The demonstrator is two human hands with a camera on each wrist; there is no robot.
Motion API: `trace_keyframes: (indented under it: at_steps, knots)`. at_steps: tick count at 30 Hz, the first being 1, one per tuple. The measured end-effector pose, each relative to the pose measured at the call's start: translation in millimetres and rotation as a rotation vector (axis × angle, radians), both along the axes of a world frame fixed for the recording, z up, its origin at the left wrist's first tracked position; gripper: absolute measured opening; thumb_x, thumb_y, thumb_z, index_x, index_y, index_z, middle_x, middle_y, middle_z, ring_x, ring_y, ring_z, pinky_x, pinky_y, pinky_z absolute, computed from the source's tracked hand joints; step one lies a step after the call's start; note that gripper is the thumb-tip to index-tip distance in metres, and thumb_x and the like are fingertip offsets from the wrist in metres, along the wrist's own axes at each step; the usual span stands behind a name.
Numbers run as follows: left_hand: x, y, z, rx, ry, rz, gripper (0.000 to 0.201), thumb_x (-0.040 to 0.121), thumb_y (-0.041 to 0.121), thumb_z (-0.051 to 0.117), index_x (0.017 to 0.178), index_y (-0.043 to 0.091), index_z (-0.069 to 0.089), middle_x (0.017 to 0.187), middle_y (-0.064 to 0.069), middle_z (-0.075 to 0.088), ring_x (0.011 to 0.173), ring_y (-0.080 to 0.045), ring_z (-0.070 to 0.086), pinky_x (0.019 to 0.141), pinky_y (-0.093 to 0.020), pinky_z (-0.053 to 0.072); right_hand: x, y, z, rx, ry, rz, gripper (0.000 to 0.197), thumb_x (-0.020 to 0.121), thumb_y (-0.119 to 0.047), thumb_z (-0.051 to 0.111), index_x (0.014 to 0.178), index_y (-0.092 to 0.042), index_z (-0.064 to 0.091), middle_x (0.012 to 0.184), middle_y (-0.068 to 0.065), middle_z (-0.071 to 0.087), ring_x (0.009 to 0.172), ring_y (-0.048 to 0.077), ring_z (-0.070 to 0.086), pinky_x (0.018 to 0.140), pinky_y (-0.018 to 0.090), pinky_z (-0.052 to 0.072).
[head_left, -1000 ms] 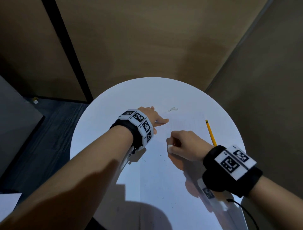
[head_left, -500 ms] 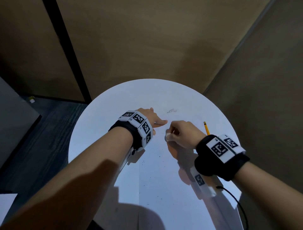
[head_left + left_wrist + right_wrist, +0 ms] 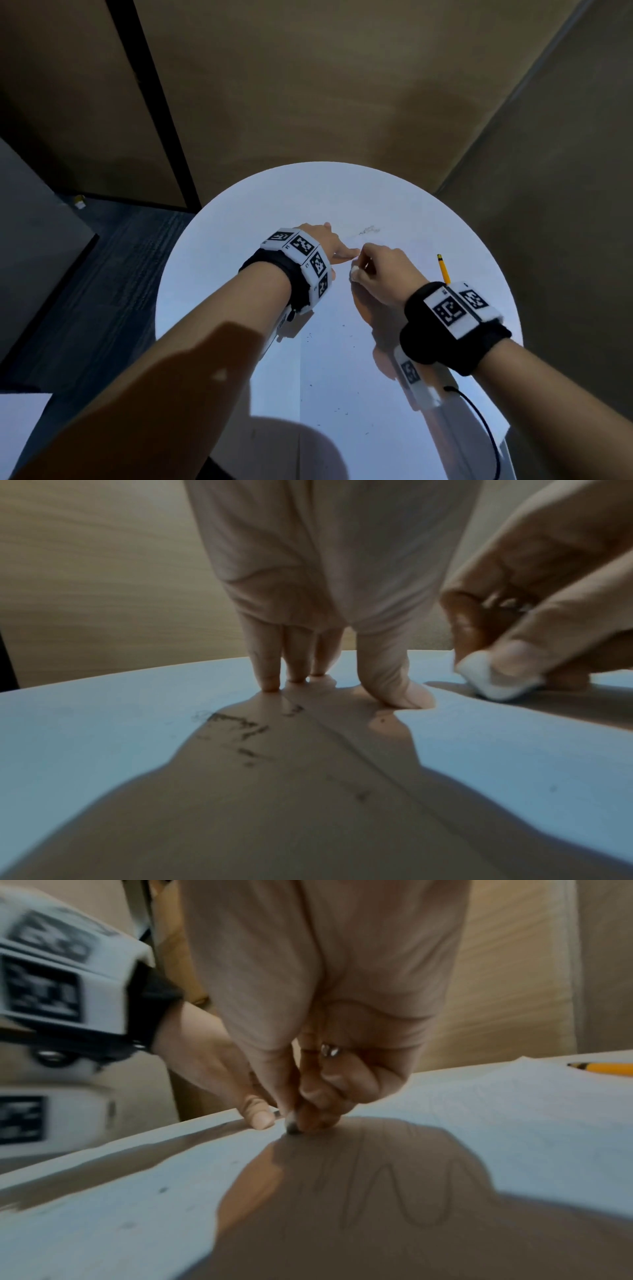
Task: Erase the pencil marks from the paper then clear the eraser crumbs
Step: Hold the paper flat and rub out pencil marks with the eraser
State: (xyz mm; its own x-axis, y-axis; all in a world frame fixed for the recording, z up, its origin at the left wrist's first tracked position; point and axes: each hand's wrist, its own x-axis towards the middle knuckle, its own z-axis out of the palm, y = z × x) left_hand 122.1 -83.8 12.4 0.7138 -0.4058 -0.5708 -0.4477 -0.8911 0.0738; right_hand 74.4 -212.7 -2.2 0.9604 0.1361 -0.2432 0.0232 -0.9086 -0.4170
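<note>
The paper (image 3: 342, 359) is a white sheet lying flat on the round white worktop (image 3: 239, 212), with its left edge running toward the viewer. In the right wrist view, faint wavy pencil marks (image 3: 404, 1191) run in loops across the sheet, partly under the shadow of the hand. Small dark eraser crumbs (image 3: 337, 409) lie scattered over the near part of the sheet. A grey smudge (image 3: 369, 230) sits on the surface beyond both hands; whether it lies on the sheet or on the worktop cannot be told.

The eraser (image 3: 493, 681) is a small white block with a darkened working tip. The right hand (image 3: 383, 274) pinches it between curled fingers and thumb, with the tip touching the paper.

The left hand (image 3: 325, 241) rests on the paper just beside the right hand. Its fingers (image 3: 270, 666) are extended, with the tips pressing down on the surface; it holds nothing.

A yellow pencil (image 3: 444, 269) lies on the worktop to the right, partly hidden behind the right wrist band.
</note>
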Motion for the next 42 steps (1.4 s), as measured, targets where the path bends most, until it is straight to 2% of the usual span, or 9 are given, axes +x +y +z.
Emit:
trace_keyframes:
  at_steps: [5, 10, 17, 20, 25, 30, 36, 39, 42]
  knots:
    - [2, 0, 0, -0.029, 0.025, 0.055, 0.048, 0.101, 0.037, 0.033, 0.148, 0.027, 0.030, 0.159, -0.013, 0.000, 0.130, -0.033, 0.042, 0.097, -0.035, 0.039, -7, -4, 12, -0.081, 0.174, 0.174, 0.023, 0.090, -0.020, 0.057, 0.071, -0.022, 0.044, 0.072, -0.014, 0.042, 0.079, 0.013, 0.043, 0.052, 0.016, 0.031]
    - [-1, -2, 3, 0.006, 0.020, 0.028, 0.048, 0.100, 0.032, 0.039, 0.148, 0.030, 0.030, 0.159, -0.015, 0.004, 0.129, -0.036, 0.042, 0.096, -0.038, 0.040, 3, 3, 1, 0.034, -0.005, -0.033, 0.005, 0.090, -0.017, 0.055, 0.088, -0.012, 0.056, 0.088, 0.002, 0.059, 0.086, 0.020, 0.053, 0.062, 0.020, 0.033]
    - [0, -1, 2, -0.013, 0.029, 0.067, 0.051, 0.101, 0.037, 0.031, 0.150, 0.025, 0.023, 0.159, -0.012, 0.000, 0.132, -0.035, 0.039, 0.100, -0.038, 0.038, -6, -4, 10, 0.002, 0.132, 0.132, 0.027, 0.090, -0.018, 0.057, 0.067, -0.025, 0.044, 0.071, -0.012, 0.047, 0.068, 0.006, 0.046, 0.051, 0.010, 0.033]
    - [-2, -2, 3, -0.015, 0.027, 0.068, 0.049, 0.101, 0.035, 0.034, 0.149, 0.026, 0.029, 0.159, -0.013, 0.002, 0.132, -0.036, 0.039, 0.100, -0.038, 0.038, 1, 1, 7, 0.058, 0.012, 0.007, 0.013, 0.089, -0.016, 0.057, 0.078, -0.016, 0.050, 0.080, -0.006, 0.051, 0.077, 0.013, 0.047, 0.053, 0.019, 0.031]
    - [-1, 0, 4, -0.023, 0.039, 0.055, 0.051, 0.101, 0.037, 0.031, 0.150, 0.025, 0.025, 0.159, -0.014, 0.000, 0.130, -0.035, 0.041, 0.098, -0.037, 0.039, -7, -3, 10, -0.038, 0.181, 0.174, 0.023, 0.089, -0.019, 0.058, 0.069, -0.022, 0.046, 0.069, -0.015, 0.044, 0.067, 0.005, 0.045, 0.051, 0.007, 0.035]
    - [-2, 0, 2, 0.000, 0.013, 0.020, 0.050, 0.102, 0.034, 0.032, 0.150, 0.029, 0.023, 0.159, -0.014, 0.001, 0.131, -0.035, 0.040, 0.098, -0.036, 0.038, 0, -3, 3, 0.011, -0.003, 0.004, 0.008, 0.092, -0.018, 0.053, 0.085, -0.014, 0.051, 0.081, -0.005, 0.051, 0.078, 0.013, 0.045, 0.052, 0.018, 0.031]
    - [1, 0, 0, 0.000, 0.022, 0.056, 0.049, 0.101, 0.039, 0.032, 0.149, 0.026, 0.029, 0.159, -0.012, 0.000, 0.130, -0.033, 0.042, 0.097, -0.035, 0.040, -6, -8, 12, -0.078, 0.150, 0.186, 0.026, 0.091, -0.019, 0.054, 0.068, -0.023, 0.042, 0.070, -0.014, 0.044, 0.070, 0.009, 0.044, 0.049, 0.011, 0.029]
    - [1, 0, -1, 0.005, 0.007, 0.032, 0.053, 0.100, 0.034, 0.039, 0.150, 0.031, 0.023, 0.159, -0.014, 0.000, 0.132, -0.036, 0.039, 0.101, -0.038, 0.039, 3, -7, 5, 0.008, 0.037, 0.054, 0.012, 0.091, -0.019, 0.055, 0.080, -0.015, 0.052, 0.078, -0.008, 0.050, 0.076, 0.011, 0.046, 0.053, 0.019, 0.030]
    - [-1, 0, 1, 0.002, 0.016, 0.042, 0.051, 0.101, 0.038, 0.033, 0.150, 0.026, 0.026, 0.159, -0.013, 0.001, 0.132, -0.034, 0.040, 0.100, -0.037, 0.039, -10, -8, -5, 0.032, -0.037, 0.058, 0.012, 0.094, -0.019, 0.051, 0.082, -0.016, 0.047, 0.071, -0.011, 0.047, 0.067, 0.008, 0.044, 0.055, 0.010, 0.035]
